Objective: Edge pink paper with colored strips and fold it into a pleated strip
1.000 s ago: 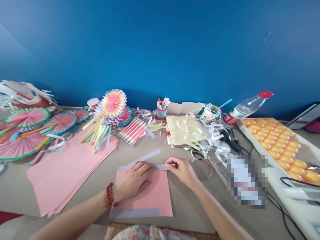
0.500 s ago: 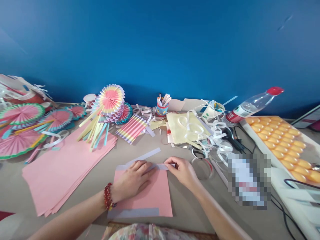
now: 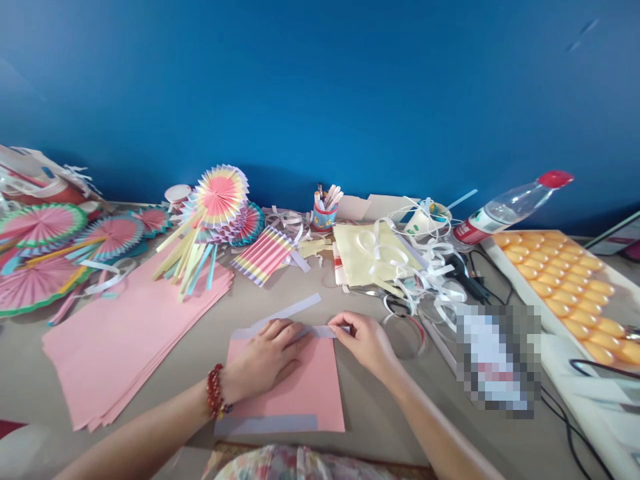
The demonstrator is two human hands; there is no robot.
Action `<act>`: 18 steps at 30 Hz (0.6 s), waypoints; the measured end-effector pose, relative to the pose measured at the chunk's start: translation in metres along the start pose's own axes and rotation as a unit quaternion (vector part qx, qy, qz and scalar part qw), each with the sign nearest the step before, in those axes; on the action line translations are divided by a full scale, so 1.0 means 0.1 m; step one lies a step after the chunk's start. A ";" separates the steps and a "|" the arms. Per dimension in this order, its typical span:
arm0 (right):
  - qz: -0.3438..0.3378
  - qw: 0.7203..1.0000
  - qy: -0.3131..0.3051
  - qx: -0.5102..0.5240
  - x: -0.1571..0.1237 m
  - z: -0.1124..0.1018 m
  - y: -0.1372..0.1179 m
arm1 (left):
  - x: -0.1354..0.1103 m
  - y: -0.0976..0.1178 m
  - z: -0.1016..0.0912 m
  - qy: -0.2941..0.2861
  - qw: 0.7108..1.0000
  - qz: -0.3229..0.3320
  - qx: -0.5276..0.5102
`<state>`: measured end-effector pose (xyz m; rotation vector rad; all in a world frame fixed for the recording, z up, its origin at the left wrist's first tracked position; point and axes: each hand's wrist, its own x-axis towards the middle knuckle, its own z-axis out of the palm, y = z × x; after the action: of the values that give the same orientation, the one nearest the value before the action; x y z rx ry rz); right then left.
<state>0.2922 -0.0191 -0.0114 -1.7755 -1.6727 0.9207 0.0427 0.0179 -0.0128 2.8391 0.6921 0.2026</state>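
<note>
A pink sheet of paper (image 3: 317, 393) lies in front of me on the table. My left hand (image 3: 267, 357) rests flat on it, fingers stretched toward the far edge. Along that edge runs a lavender paper strip (image 3: 320, 331), partly covered by the left fingers. Its right end is pinched between thumb and forefinger of my right hand (image 3: 364, 340), just beyond the sheet's corner. Another lavender strip (image 3: 270, 424) lies along the near edge. A third, loose strip (image 3: 295, 307) slants away behind the sheet.
Pink sheets (image 3: 125, 340) are stacked at left, near pleated paper fans (image 3: 220, 197). Behind stand a pen cup (image 3: 325, 219) and yellow paper (image 3: 370, 253) under curled white strips. A bottle (image 3: 500, 213), cables and an orange-patterned board (image 3: 555, 267) occupy the right.
</note>
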 end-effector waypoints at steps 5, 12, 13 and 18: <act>-0.006 1.000 0.003 -0.002 -0.01 0.00 0.01 | 0.00 0.00 0.00 -0.012 1.000 0.002 -0.005; -0.010 1.000 0.002 -0.012 -0.02 0.01 0.00 | 0.01 0.02 -0.01 -0.014 1.000 -0.004 0.003; -0.012 1.000 0.003 -0.012 -0.02 0.01 0.00 | 0.01 0.02 -0.02 -0.015 1.000 -0.005 0.005; -0.025 0.999 0.018 -0.017 -0.03 0.02 0.01 | 0.01 0.03 -0.02 -0.017 1.000 -0.005 0.009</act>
<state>0.2910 -0.0222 -0.0132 -1.7541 -1.7119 0.8378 0.0449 0.0163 -0.0096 2.8492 0.7051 0.1455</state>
